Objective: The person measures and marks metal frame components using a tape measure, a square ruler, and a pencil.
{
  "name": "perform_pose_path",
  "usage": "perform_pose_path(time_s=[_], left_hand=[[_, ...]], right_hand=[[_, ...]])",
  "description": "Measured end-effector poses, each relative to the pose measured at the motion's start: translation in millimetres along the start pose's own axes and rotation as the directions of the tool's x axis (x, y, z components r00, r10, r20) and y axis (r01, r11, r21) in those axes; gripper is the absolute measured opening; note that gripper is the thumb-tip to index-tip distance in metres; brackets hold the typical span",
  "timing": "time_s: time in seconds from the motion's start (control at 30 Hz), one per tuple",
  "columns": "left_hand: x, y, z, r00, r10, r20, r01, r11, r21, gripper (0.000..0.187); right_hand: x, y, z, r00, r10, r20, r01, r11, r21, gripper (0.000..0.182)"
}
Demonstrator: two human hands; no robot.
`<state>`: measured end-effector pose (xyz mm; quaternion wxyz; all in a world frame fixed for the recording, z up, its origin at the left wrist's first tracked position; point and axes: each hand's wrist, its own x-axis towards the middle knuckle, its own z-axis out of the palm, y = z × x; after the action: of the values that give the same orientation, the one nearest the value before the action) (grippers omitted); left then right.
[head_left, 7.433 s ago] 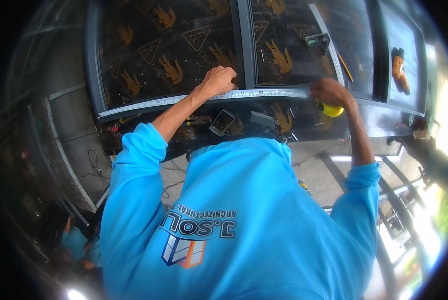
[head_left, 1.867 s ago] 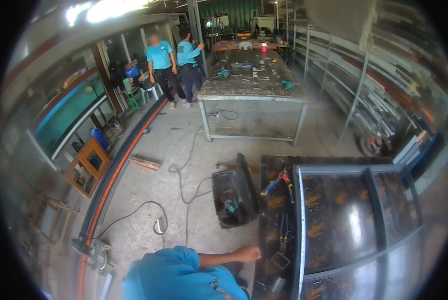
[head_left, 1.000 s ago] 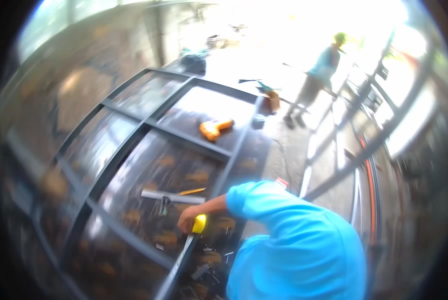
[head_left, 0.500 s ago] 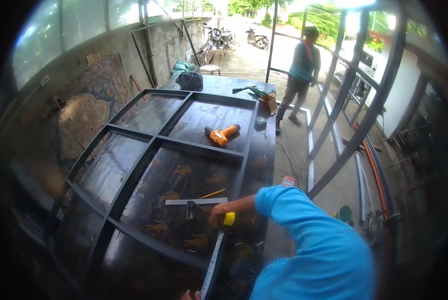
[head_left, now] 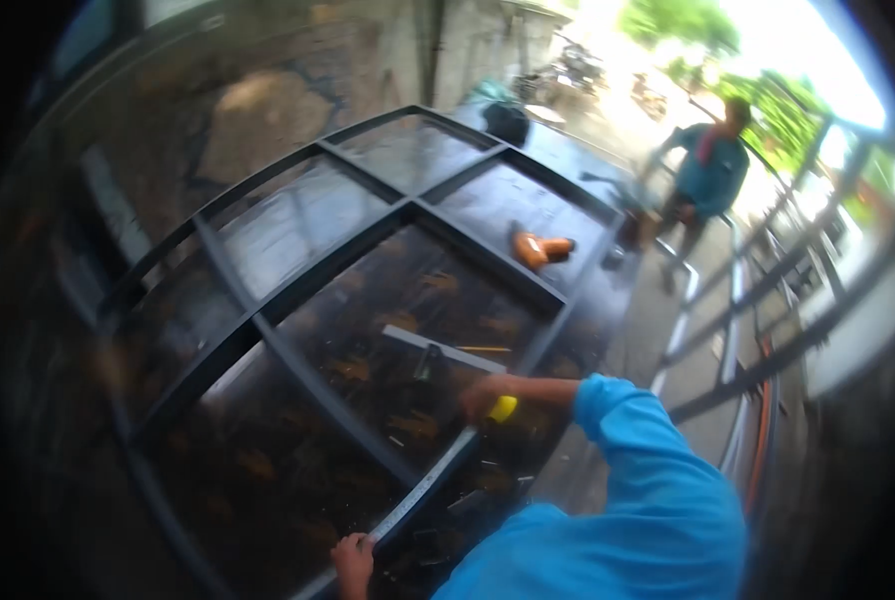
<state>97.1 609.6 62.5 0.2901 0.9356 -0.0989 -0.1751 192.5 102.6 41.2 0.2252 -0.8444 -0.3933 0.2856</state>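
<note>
My right hand is closed round a yellow tape measure at the right bar of the dark metal frame. The extended tape blade runs along that bar toward the lower left. At its lower part, my left hand has its fingers bent at the blade's edge; blur hides whether they grip it. A combination square lies near my right hand, with a yellow pencil beside it. Farther off, an orange power tool rests inside a frame section.
A co-worker stands beyond the table's right side. Upright metal bars rise at the right. A black bag sits at the table's far end, and motorcycles stand behind it. A wall is at the left.
The view has turned, showing more of my left hand and the frame's near part. The co-worker now stands nearer the table, arms out toward its far right corner.
</note>
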Motion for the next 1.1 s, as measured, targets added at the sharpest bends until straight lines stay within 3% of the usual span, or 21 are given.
perform_pose_path(time_s=[0.07, 0.13, 0.2, 0.23, 0.27, 0.3, 0.37, 0.43, 0.73, 0.8, 0.93, 1.0, 1.1], left_hand=[[-5, 11, -4, 1.000, 0.015, -0.021, -0.015, 1.000, 0.005, 0.024], [-3, 11, 1, 0.998, -0.053, 0.018, 0.053, 0.999, -0.007, 0.027], [-4, 9, 6, 0.997, -0.069, -0.020, 0.068, 0.997, -0.031, 0.027], [-2, 8, 11, 0.995, -0.104, 0.004, 0.104, 0.993, -0.048, 0.026], [-4, 9, 11, 0.998, -0.056, -0.022, 0.055, 0.998, -0.025, 0.023], [-9, 13, 14, 0.986, -0.033, -0.163, 0.033, 0.999, -0.005, 0.022], [-8, 20, 11, 0.982, -0.125, -0.139, 0.125, 0.992, -0.014, 0.019], [-7, 22, 1, 0.980, -0.156, -0.125, 0.158, 0.987, 0.008, 0.019], [9, 26, -6, 0.986, -0.163, -0.020, 0.163, 0.986, 0.018, 0.021], [18, 35, -10, 0.984, -0.169, 0.059, 0.173, 0.983, -0.065, 0.038], [64, 56, 17, 0.994, -0.096, -0.046, 0.091, 0.990, -0.105, 0.053], [70, 88, 2, 0.970, -0.192, 0.152, 0.225, 0.942, -0.250, 0.051], [90, 91, 15, 0.923, -0.164, 0.347, 0.258, 0.935, -0.243, 0.043]], right_hand=[[18, 0, -6, 0.968, 0.001, 0.252, 0.058, 0.973, -0.225, 0.020], [28, -1, -8, 0.870, -0.075, 0.488, 0.341, 0.806, -0.484, 0.019], [29, -3, -21, 0.892, -0.046, 0.450, 0.241, 0.890, -0.386, 0.022], [34, 11, -20, 0.828, -0.073, 0.557, 0.327, 0.869, -0.372, 0.021], [35, 10, -25, 0.833, -0.153, 0.531, 0.409, 0.818, -0.405, 0.025], [37, 9, -33, 0.858, -0.101, 0.504, 0.329, 0.861, -0.388, 0.024], [32, -7, -32, 0.920, 0.111, 0.377, -0.004, 0.962, -0.274, 0.024], [27, -22, -31, 0.929, 0.172, 0.329, -0.103, 0.970, -0.218, 0.023], [15, -35, -39, 0.942, 0.194, 0.274, -0.152, 0.974, -0.167, 0.021], [12, -37, -41, 0.940, 0.199, 0.277, -0.158, 0.974, -0.161, 0.021], [17, -40, -34, 0.939, 0.211, 0.272, -0.171, 0.972, -0.163, 0.021], [24, -43, -31, 0.931, 0.227, 0.287, -0.185, 0.969, -0.164, 0.021], [38, -44, -32, 0.923, 0.233, 0.306, -0.194, 0.969, -0.152, 0.022]])
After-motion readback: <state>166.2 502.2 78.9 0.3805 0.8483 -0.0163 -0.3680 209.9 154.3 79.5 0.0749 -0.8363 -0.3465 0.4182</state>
